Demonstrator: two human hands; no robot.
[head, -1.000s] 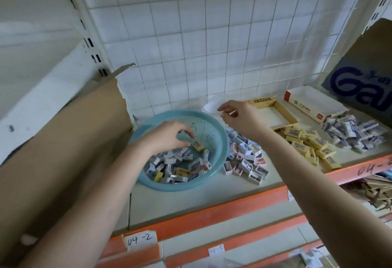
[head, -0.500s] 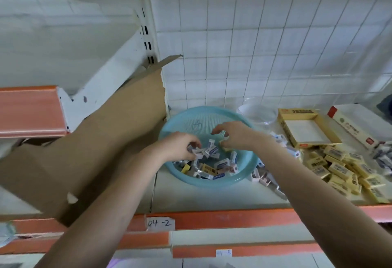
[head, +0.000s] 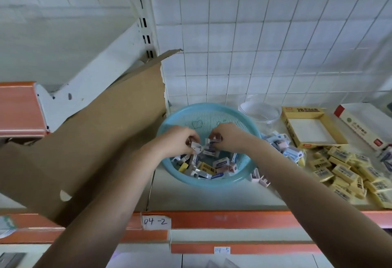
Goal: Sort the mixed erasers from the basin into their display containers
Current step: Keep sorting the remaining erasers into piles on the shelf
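Now, one basin (head: 212,111), left hand (head: 178,140) and right hand (head: 230,138) each pinching erasers (head: 196,147)

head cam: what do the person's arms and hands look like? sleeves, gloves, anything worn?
No gloves on the left hand or the right hand. The left forearm and right forearm are uncovered down to the frame edge, with no sleeve in view. No watch, ring, wristband or marking shows.

Both my bare forearms stretched forward and converged, my left grip (head: 177,143) knuckles up, fingers curled, pinching a small eraser (head: 196,146), my right grip (head: 230,140) just beside it, fingertips pinching another eraser (head: 215,140)
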